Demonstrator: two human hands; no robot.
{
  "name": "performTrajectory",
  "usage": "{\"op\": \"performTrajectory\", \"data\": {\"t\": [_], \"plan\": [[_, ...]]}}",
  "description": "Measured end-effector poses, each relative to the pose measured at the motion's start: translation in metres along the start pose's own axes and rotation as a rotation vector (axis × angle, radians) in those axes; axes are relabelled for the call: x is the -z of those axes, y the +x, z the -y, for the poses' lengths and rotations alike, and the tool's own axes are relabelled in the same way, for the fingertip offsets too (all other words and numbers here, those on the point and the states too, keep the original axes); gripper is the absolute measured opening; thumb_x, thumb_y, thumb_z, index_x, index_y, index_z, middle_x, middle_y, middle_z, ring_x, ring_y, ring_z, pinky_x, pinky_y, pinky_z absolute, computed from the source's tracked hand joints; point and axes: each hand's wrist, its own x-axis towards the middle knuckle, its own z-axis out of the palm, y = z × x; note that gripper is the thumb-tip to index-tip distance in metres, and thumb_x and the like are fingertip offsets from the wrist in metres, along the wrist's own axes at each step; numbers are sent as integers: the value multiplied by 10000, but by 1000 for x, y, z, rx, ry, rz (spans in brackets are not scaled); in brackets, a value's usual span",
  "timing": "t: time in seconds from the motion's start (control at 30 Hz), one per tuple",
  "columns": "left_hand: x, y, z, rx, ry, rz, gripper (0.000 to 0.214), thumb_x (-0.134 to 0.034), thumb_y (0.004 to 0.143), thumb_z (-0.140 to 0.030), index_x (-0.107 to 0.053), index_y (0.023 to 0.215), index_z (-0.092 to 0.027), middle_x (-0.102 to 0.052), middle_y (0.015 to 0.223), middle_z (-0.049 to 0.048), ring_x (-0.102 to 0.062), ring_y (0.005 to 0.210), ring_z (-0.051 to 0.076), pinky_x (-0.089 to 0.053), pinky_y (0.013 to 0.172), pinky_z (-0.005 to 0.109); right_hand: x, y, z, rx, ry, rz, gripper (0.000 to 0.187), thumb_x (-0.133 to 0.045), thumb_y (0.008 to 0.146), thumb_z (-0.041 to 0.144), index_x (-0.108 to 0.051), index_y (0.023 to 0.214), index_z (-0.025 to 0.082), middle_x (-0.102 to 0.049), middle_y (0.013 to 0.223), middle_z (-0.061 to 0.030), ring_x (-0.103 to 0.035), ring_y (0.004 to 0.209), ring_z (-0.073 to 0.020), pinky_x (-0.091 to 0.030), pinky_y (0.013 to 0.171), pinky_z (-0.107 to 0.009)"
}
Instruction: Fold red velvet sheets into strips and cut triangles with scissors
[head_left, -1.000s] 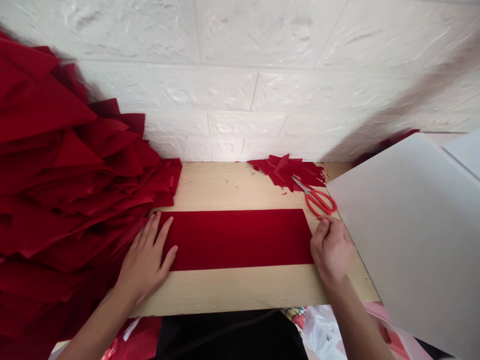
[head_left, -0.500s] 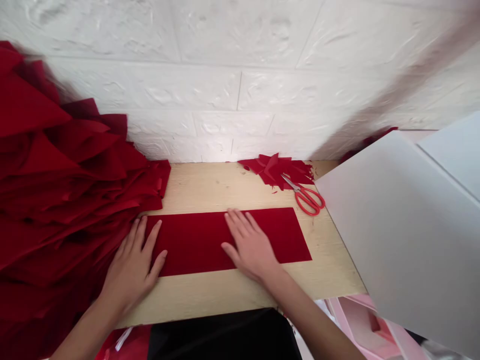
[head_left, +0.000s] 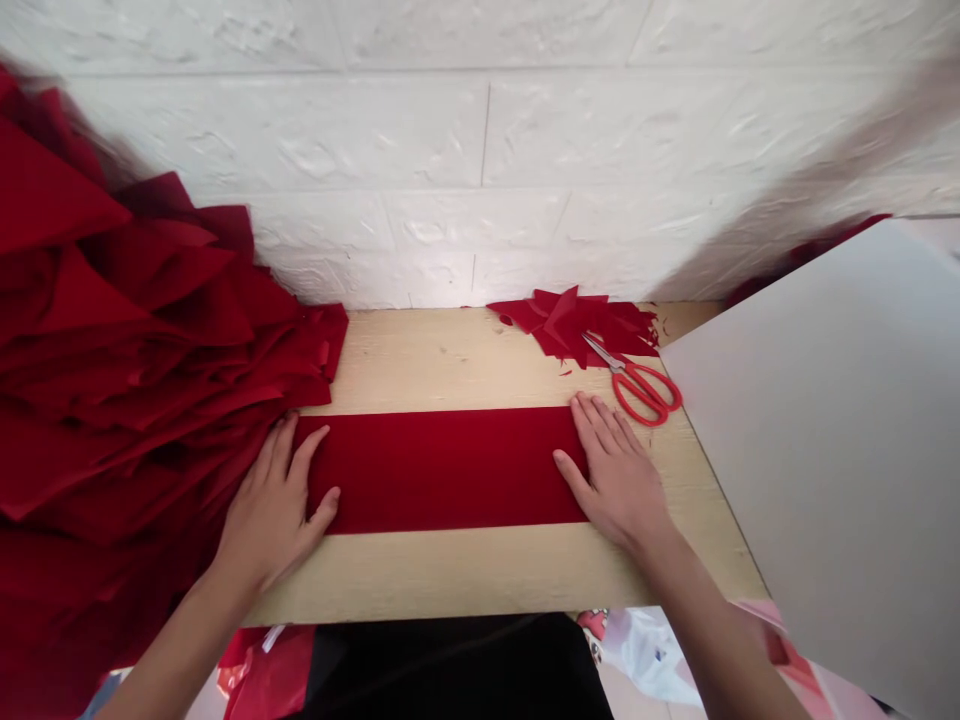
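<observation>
Both my hands lie flat with fingers spread, gripping nothing: my left hand (head_left: 270, 500) and right hand (head_left: 615, 475) rest on the ends of a long red velvet strip (head_left: 442, 470) on a pale wooden board (head_left: 450, 570).

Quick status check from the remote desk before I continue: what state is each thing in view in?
left hand: open, flat on the strip's left end
right hand: open, flat on the strip's right end
red velvet strip: lying flat on the wooden board
red-handled scissors: lying idle, blades closed, tips over the scraps
red scraps: loose heap against the wall
red fabric pile: heaped, layered
white panel: slanted, beyond the board's right edge
</observation>
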Motion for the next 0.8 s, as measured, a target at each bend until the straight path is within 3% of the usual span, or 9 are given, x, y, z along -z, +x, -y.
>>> {"op": "performTrajectory", "data": {"t": [0.17,0.3,0.63,0.8], "plan": [[-4,-1,1,4,-9,0,672,-300,1009,-474,-230,1605,-170,-172,1680,210,-257,1526,410,-390,1142,550,-1,0,-1,-95,6,-24,665,-295,1057,454,-234,1624,112,-378,1625,-113,-312,1531,-257,-313,1243,-470],[-8,-1,2,49,-9,-22,705,-283,1016,-480,-172,1623,-141,-243,1663,215,-276,1527,383,-391,1145,534,-3,0,-1,-110,12,-26,664,-291,1057,459,-244,1622,114,-371,1628,-118,-302,1536,-260,-316,1238,-479],[-6,7,-1,96,-19,36,764,-277,1006,-545,-246,1598,-63,-264,1644,259,-283,1523,396,-373,1165,537,-2,3,-2,-103,-11,-8,663,-241,1055,465,-373,1563,60,-404,1605,-140,-325,1525,-259,-323,1236,-462],[-4,11,-1,99,-29,20,747,-292,1006,-534,-286,1586,-63,-300,1630,259,-345,1495,391,-397,1142,538,-1,2,-1,-117,22,-9,659,-275,1053,454,-276,1614,109,-382,1619,-129,-309,1533,-261,-311,1241,-486]]}}
